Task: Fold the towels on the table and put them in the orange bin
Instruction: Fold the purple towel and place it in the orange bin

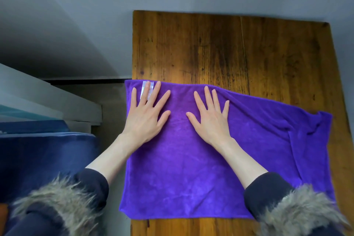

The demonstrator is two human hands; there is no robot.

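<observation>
- Fur-trimmed dark sleeves frame my view at the bottom.
- Purple towel lies spread over the tabletop, along its near-left edge, rumpled toward the right edge.
- Left hand presses flat, fingers straight, partly covering the white label.
- Right hand rests flat beside it, fingers spread.

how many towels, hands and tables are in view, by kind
purple towel: 1, spread on the table
hands: 2, left hand and right hand, both flat on the towel
wooden table: 1
white label on the towel: 1
total: 5
</observation>
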